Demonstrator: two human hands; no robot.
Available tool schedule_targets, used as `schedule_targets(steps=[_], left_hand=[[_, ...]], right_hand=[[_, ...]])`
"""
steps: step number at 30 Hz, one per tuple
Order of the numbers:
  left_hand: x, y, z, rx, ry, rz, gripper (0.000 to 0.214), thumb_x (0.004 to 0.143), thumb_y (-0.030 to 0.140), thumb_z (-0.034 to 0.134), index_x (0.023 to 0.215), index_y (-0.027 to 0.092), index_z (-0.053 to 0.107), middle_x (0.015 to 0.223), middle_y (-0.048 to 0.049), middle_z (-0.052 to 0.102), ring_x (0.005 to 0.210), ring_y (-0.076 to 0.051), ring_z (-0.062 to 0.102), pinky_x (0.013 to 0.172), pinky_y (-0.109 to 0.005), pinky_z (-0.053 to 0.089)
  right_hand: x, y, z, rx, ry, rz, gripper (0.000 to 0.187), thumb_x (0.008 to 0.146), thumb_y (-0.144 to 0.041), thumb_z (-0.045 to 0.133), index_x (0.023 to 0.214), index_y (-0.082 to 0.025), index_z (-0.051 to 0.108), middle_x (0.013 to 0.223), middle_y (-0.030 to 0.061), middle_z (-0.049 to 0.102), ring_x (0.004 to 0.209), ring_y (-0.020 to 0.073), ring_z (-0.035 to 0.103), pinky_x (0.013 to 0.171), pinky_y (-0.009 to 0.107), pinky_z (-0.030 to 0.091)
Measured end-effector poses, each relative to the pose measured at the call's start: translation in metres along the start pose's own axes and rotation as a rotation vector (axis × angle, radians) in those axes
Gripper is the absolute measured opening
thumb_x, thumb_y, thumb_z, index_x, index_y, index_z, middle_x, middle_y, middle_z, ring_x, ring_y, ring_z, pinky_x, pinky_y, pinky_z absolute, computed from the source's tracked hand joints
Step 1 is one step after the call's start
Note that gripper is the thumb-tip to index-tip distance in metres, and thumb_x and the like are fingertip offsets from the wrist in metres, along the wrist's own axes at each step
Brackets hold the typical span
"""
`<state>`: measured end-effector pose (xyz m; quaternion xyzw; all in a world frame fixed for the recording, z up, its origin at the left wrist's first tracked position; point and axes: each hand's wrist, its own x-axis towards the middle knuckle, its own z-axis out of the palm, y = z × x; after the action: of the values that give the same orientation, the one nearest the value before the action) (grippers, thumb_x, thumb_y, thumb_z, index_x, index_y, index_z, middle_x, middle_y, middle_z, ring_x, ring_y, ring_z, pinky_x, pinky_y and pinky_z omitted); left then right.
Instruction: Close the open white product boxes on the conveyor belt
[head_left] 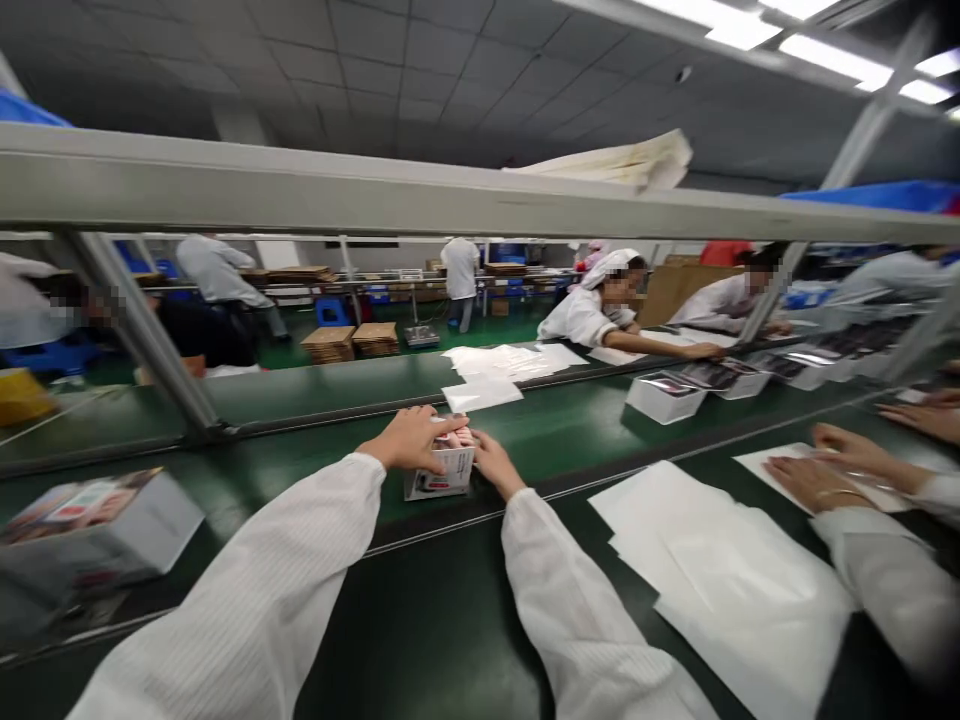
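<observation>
Head view: a small white open-topped-looking box point(452, 474) with crisp corners sits on the green conveyor belt point(555, 425), between both hands. Its near face carries dark printing low on the left and small lettering; pinkish-red patches show at its top, partly covered. The left grip point(414, 440) is half curled, thumb and fingers clasping the box from above. The right grip point(495, 463) has bent fingers at the box's right side; fingertips are hidden, so its closure cannot be told.
</observation>
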<state>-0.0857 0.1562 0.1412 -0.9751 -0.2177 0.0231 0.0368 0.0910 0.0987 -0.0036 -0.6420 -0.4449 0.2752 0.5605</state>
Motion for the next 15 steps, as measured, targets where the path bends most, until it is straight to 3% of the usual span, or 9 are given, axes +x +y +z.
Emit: schedule_targets(steps=[5, 8, 12, 15], left_hand=[[-0.019, -0.024, 0.022, -0.083, -0.063, -0.031, 0.095, 0.079, 0.059, 0.07, 0.156, 0.038, 0.018, 0.141, -0.0168, 0.044, 0.133, -0.041, 0.038, 0.101, -0.051, 0.037], [-0.03, -0.026, 0.024, -0.064, -0.026, -0.054, 0.097, 0.079, 0.056, 0.072, 0.156, 0.036, 0.018, 0.153, -0.0172, 0.032, 0.142, -0.043, 0.026, 0.109, -0.06, 0.024], [-0.056, 0.01, 0.025, 0.023, 0.277, -0.027, 0.091, 0.079, 0.048, 0.075, 0.154, 0.031, 0.027, 0.163, -0.0142, 0.013, 0.148, -0.042, 0.006, 0.115, -0.064, 0.009], [-0.084, 0.059, 0.053, 0.011, 0.477, 0.106, 0.068, 0.091, 0.032, 0.061, 0.153, 0.03, 0.033, 0.162, -0.0101, 0.018, 0.148, -0.035, 0.015, 0.117, -0.058, 0.02]], right_hand=[[-0.024, -0.002, -0.003, -0.024, -0.077, 0.018, 0.042, 0.085, -0.036, 0.053, 0.12, -0.018, 0.065, 0.099, 0.0074, 0.072, 0.078, 0.0188, 0.069, 0.076, 0.034, 0.054], [-0.043, -0.003, -0.006, -0.015, -0.046, -0.035, 0.041, 0.082, -0.038, 0.053, 0.115, -0.017, 0.067, 0.102, 0.0096, 0.072, 0.081, 0.0207, 0.07, 0.073, 0.034, 0.055], [-0.071, 0.003, -0.007, 0.078, 0.026, -0.082, 0.042, 0.082, -0.044, 0.054, 0.112, -0.018, 0.068, 0.104, 0.0102, 0.072, 0.078, 0.0217, 0.07, 0.071, 0.035, 0.055], [-0.091, 0.012, -0.002, 0.121, 0.078, -0.122, 0.033, 0.082, -0.039, 0.054, 0.102, -0.018, 0.071, 0.094, 0.0091, 0.073, 0.074, 0.0212, 0.069, 0.074, 0.036, 0.055]])
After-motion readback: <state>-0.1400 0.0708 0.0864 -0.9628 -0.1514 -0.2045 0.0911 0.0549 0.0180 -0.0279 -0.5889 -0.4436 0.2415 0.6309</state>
